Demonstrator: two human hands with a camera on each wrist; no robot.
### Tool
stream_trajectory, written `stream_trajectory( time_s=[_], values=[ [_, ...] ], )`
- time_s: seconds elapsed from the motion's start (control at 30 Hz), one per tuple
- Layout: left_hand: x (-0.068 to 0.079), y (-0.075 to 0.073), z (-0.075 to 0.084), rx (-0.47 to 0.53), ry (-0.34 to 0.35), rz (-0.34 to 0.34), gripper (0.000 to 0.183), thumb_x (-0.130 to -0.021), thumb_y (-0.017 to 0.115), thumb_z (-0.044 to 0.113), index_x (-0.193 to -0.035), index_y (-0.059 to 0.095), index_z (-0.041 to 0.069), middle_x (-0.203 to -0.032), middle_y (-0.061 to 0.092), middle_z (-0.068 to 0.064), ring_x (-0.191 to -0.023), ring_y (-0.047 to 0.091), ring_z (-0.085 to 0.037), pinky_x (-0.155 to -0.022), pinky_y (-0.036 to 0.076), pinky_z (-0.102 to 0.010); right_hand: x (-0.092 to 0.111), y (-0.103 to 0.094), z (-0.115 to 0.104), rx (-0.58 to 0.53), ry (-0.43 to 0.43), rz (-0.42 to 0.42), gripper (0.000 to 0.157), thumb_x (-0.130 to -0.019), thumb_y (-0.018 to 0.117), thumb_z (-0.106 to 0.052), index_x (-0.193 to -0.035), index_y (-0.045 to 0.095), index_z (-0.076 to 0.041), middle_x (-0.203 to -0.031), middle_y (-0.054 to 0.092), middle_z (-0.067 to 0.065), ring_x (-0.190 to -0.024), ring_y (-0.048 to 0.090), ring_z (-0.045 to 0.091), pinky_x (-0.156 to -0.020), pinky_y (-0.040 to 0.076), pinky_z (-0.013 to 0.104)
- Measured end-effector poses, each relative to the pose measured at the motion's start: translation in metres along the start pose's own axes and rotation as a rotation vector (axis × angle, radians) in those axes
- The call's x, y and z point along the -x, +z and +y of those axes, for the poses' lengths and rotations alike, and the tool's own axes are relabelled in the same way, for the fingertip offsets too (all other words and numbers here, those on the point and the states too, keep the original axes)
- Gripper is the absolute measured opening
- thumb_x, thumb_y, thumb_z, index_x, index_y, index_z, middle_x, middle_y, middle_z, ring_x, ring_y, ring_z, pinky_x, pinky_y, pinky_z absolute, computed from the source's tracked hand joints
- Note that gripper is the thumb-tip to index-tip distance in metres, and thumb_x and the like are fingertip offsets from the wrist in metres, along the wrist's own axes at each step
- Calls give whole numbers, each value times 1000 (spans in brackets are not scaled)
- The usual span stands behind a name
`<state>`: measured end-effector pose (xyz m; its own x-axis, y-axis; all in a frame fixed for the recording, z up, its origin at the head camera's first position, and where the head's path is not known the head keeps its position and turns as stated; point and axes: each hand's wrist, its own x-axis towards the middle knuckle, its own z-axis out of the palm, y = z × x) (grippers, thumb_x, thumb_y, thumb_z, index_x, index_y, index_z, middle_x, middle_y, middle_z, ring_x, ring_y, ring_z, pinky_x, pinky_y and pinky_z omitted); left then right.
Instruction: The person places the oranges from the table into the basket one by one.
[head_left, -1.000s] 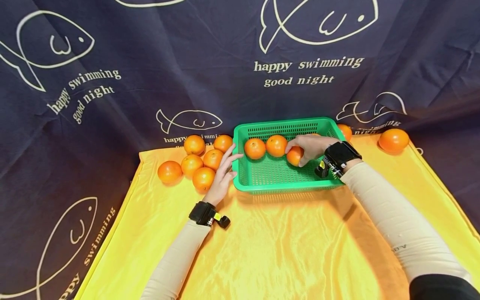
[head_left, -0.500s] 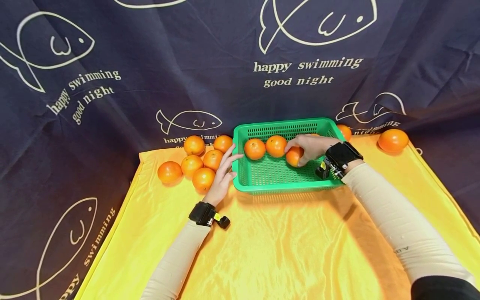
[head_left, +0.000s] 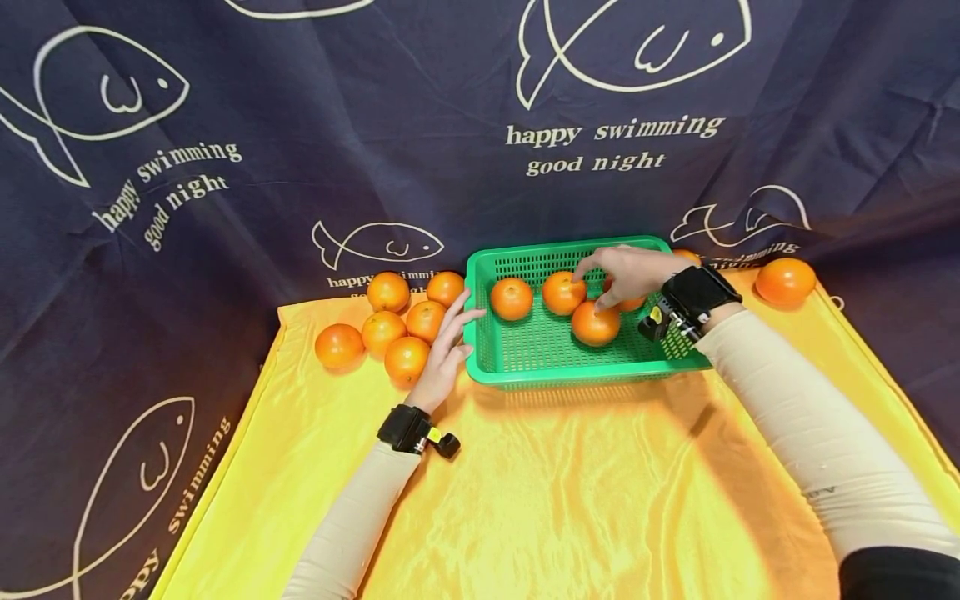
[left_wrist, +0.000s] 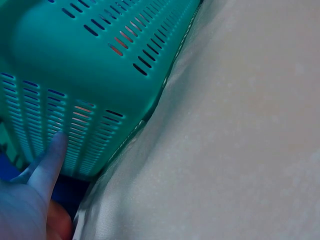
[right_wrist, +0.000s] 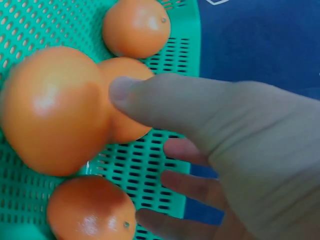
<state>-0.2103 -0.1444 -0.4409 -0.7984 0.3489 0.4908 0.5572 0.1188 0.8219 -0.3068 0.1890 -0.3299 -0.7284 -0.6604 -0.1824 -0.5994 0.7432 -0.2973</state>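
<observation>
A green plastic basket (head_left: 577,377) with slotted walls holds several oranges. The front orange (head_left: 596,325) lies against another orange (head_left: 562,292); a third orange (head_left: 512,298) sits to their left. My right hand (head_left: 641,271) hovers over the basket's right half, thumb and fingers spread, partly covering one more orange (head_left: 627,298). In the right wrist view the thumb overlaps the oranges, with none gripped; contact is unclear. My left hand (head_left: 441,354) is at the basket's left end with fingers extended, and in the left wrist view a fingertip meets the slotted wall (left_wrist: 75,55).
Several loose oranges (head_left: 384,333) cluster left of the basket, beside my left hand. Right of it, one orange (head_left: 785,282) lies near the cloth edge and another (head_left: 687,257) shows behind the basket's corner. Yellow cloth (head_left: 570,492) covers the table; a dark fish-print curtain (head_left: 420,150) hangs behind.
My right hand has let go of the orange at the front of the basket and lifted up and rightward. That orange now lies slightly nearer the front. The left hand has stayed put.
</observation>
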Motion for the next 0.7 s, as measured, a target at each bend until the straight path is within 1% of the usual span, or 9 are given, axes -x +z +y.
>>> stream_trajectory(
  time_s=[0.03, 0.1, 0.23, 0.4, 0.7],
  values=[
    [0, 0, 0, 0, -1, -1, 52, -88, 41, -8, -139, 51, -4, -165, 15, -28, -150, 20, -41, -110, 21, -76, 1, -1, 1, 5, -7, 14, 52, -81, 80, -17, -130, 64, -12, -139, 57, 20, -113, 57, 36, -96, 48, 51],
    [0, 0, 0, 1, -4, -1, 53, -87, 41, -8, -139, 51, -5, -165, 15, -28, -150, 20, -42, -110, 21, -76, 1, -3, 3, 15, -19, 34, 51, -82, 79, -18, -130, 65, -11, -139, 58, 20, -119, 56, 38, -100, 46, 55],
    [1, 1, 0, 7, -4, -2, 52, -88, 41, -8, -139, 51, -5, -165, 15, -28, -150, 19, -44, -110, 21, -77, 5, -5, 10, 31, -18, 48, 48, -83, 78, -19, -129, 65, -14, -139, 59, 18, -128, 52, 39, -104, 43, 57],
    [1, 0, 0, 9, 3, -2, 49, -91, 42, -6, -139, 51, -4, -165, 14, -28, -150, 19, -43, -109, 20, -78, 14, -13, 19, 26, 34, 35, 47, -86, 75, -17, -131, 63, -16, -141, 55, 21, -131, 47, 42, -103, 43, 59],
    [0, 0, 1, -1, 5, -1, 52, -88, 41, -8, -139, 51, -4, -165, 15, -28, -150, 21, -42, -109, 22, -77, 33, -25, 42, 52, 111, 52, 50, -87, 73, -16, -135, 61, -12, -141, 54, 27, -129, 48, 46, -103, 42, 62]
  ],
)
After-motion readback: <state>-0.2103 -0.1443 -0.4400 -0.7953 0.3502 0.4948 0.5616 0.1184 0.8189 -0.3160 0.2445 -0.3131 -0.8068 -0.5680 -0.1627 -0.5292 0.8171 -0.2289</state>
